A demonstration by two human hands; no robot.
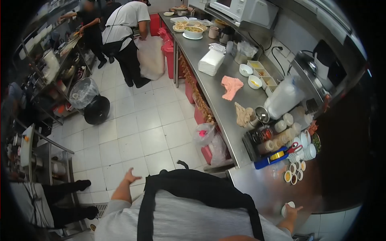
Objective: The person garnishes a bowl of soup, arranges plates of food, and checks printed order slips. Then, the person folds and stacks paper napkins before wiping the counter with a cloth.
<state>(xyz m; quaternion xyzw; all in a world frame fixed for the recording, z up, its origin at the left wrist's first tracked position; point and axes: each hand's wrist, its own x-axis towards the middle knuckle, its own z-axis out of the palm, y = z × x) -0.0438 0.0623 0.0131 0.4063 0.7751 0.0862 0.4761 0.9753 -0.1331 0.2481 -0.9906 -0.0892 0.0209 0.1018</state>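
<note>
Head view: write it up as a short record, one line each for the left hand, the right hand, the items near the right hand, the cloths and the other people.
Left hand: open, nothing in it, seen against the tiled floor
Right hand: at a small white bowl, apparently holding it; grip hard to make out
Near right hand: small filled cups, blue tape dispenser, red-handled scissors
Cloths: pink cloth and beige cloth, both on the steel counter
Other people: include a person in a white shirt, bent forward
</note>
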